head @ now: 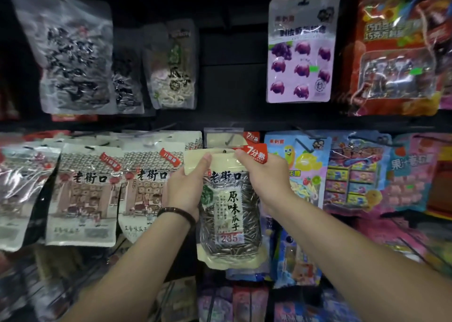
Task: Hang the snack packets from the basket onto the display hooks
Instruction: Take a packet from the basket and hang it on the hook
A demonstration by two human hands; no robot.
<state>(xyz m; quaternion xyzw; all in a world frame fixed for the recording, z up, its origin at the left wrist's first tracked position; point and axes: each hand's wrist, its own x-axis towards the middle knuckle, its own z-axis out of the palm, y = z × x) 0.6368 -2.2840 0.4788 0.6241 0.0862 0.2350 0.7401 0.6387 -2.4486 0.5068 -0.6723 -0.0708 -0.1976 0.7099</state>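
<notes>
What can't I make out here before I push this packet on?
All in the head view:
- Basket: out of frame.
- Whether the seed packet hole has caught the hook: too small and dim.
- Left hand: fingers hidden behind the packet.
- Bottom-row packets: blurred, cut by the bottom edge.

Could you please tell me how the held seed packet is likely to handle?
Probably floppy: the packet hangs from the left hand and right hand pinching its top. Glossy film suggests slippery. Seed-filled, so likely hefty.

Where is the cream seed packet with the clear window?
Head view, centre: the cream seed packet is gripped at its top corners by the left hand and right hand, between cream house-print packets and a blue cartoon packet.
</notes>
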